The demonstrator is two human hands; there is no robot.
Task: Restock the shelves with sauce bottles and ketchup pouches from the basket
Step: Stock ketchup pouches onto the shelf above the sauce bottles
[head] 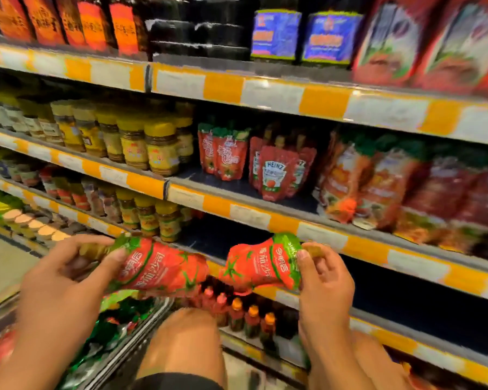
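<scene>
2 soft red-and-green tomato ketchup pouches, lower centre of frame — 1 (pixel 158 268) pinched at its gold cap by left hand (pixel 65 280), the other (pixel 261 266) by right hand (pixel 326 280), fingers curled on the neck. Best lifted upright, bases first, beside matching pouches (pixel 223 153) mid-frame; wire basket (pixel 124 342) lower left.

**Grocery shop aisle with stocked shelves**

A shop's condiment aisle is filling the view. Tiered shelves (pixel 237 88) are running across it, their front edges carrying orange and white price strips (pixel 324 101). Rows of yellow-lidded jars (pixel 161 147), dark sauce bottles (pixel 93 23) and red ketchup pouches (pixel 275 175) are standing facing outward. A wire basket (pixel 130 336) is sitting below, holding more pouches.
</scene>
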